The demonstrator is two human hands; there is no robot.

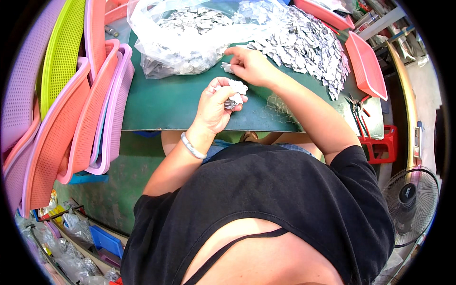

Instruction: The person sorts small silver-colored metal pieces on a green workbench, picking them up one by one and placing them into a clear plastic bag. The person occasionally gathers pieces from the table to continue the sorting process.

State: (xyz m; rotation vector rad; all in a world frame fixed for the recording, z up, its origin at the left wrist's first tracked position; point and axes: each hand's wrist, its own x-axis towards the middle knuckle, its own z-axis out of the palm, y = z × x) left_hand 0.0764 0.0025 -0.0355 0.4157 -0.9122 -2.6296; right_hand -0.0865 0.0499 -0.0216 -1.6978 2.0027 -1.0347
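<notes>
My left hand [216, 105] is closed around a bunch of small silvery-white flat pieces [235, 90], held above the near part of the green tabletop. Just beyond it, my right hand [251, 65] has its index finger stretched toward a clear plastic bag. A small whitish piece [227, 67] shows at its thumb tip, with the other fingers curled and partly hidden. The bag [147, 54] is full of similar pieces and stands at the far left of the table. To its right spreads a loose heap of silvery pieces [304, 45].
A pink tray [365, 64] sits at the table's right edge, near red-handled pliers [358, 111]. Stacked perforated baskets [57, 133] crowd the left side. A red plastic stool [384, 145] and a fan [411, 204] stand to the right. Green tabletop [161, 107] shows before me.
</notes>
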